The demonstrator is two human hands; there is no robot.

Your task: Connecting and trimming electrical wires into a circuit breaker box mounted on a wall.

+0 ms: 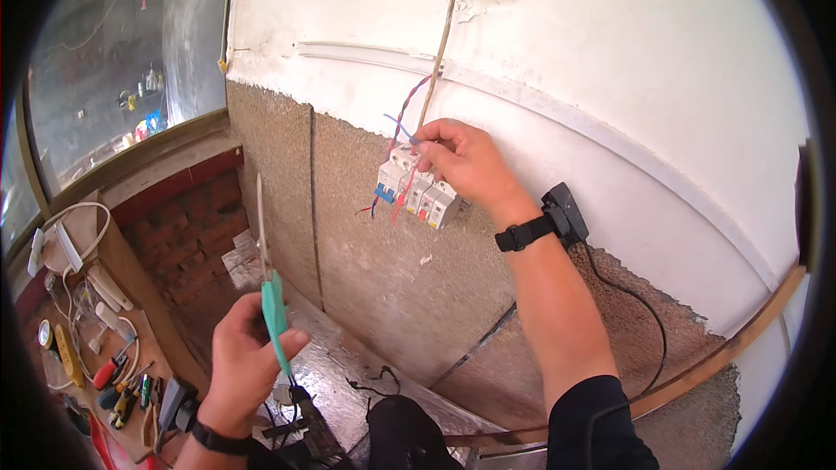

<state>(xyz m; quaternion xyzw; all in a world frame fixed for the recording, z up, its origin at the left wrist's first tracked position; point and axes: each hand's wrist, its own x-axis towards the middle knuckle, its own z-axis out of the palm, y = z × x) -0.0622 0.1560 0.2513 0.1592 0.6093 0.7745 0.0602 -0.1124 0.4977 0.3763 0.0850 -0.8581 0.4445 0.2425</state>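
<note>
My right hand (470, 167) is raised to the wall, thumb and forefinger pinched on a thin blue wire (398, 124) just above a row of white circuit breakers (416, 190). A blue switch lever (385, 195) shows at the row's left end. Red wire (404, 195) hangs down across the breakers' front, its upper end hidden by my fingers. Beside them, a twisted red and blue pair (406, 106) runs down behind the left breaker. Lower left, my left hand (242, 357) is closed round the green handles of scissors (273, 318), whose long blades point up, away from the breakers.
A brown cable (448, 30) drops down the wall, crossing a white trunking strip (557, 109). At left, a wooden bench (170, 339) carries screwdrivers (106, 374), a tape roll (45, 333) and cords. A window (131, 52) stands behind it. Black cord (657, 331) trails from my right wrist device.
</note>
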